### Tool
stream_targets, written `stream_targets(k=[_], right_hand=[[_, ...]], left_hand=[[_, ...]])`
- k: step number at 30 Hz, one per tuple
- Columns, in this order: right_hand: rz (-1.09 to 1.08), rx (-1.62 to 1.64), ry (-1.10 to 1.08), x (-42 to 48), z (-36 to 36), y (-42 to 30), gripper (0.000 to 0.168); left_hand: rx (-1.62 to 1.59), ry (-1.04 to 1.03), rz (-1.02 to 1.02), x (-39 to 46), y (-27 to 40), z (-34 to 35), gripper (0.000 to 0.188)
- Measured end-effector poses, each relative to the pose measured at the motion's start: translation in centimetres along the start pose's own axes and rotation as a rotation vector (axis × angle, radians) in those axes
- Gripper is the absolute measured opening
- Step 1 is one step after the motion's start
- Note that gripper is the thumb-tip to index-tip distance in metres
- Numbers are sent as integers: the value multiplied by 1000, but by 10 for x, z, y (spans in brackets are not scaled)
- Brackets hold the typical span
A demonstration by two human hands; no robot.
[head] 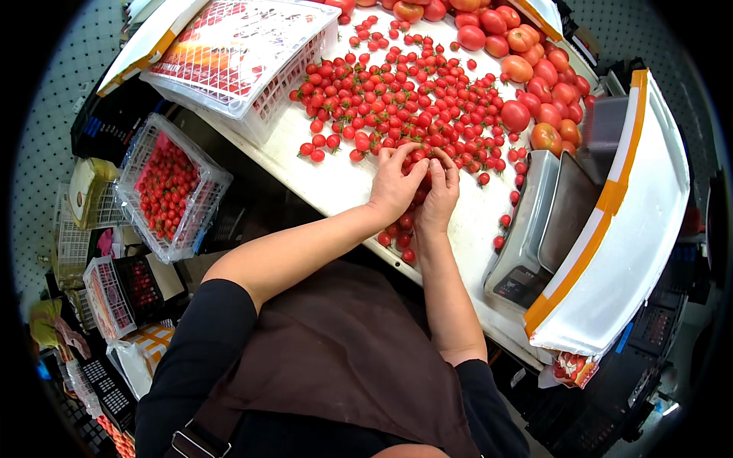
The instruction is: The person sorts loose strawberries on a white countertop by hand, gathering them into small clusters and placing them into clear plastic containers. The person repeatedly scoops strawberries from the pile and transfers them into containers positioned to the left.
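Observation:
Both hands meet at the near edge of a wide spread of cherry tomatoes (401, 100), many with green calyxes, on a white tabletop (312, 186). My left hand (397, 182) curls its fingers over some of the fruit, with its thumb pointing inward. Facing it, my right hand (440, 197) is bent around the same small group, its thumb beside the left one. Red fruit shows in the gap between the hands, though the palms hide most of it. Below the wrists, several loose cherry tomatoes (404, 237) lie close to the table's front edge.
Large tomatoes (541, 86) are heaped at the back right. A lidded plastic crate (269, 91) stands at the back left. Plastic containers (524, 223) and a taped foam panel (635, 212) border the right side. Lower left, a clear crate (213, 197) holds more cherry tomatoes.

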State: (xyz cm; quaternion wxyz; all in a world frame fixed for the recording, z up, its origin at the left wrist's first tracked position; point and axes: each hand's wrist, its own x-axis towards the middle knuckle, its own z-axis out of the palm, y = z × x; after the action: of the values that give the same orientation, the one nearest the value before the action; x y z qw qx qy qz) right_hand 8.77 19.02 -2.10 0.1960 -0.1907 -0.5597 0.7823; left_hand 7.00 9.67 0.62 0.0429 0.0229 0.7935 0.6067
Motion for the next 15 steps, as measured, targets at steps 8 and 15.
stream_targets(k=[8,15], right_hand=[[-611,-667,-39,-23,44,-31,31],[-692,-669,-233,-30,67,-35,40]], left_hand=[[-1062,-242,-449,13,6,-14,43],[-1350,-438,-461,27,-29,-35,50]])
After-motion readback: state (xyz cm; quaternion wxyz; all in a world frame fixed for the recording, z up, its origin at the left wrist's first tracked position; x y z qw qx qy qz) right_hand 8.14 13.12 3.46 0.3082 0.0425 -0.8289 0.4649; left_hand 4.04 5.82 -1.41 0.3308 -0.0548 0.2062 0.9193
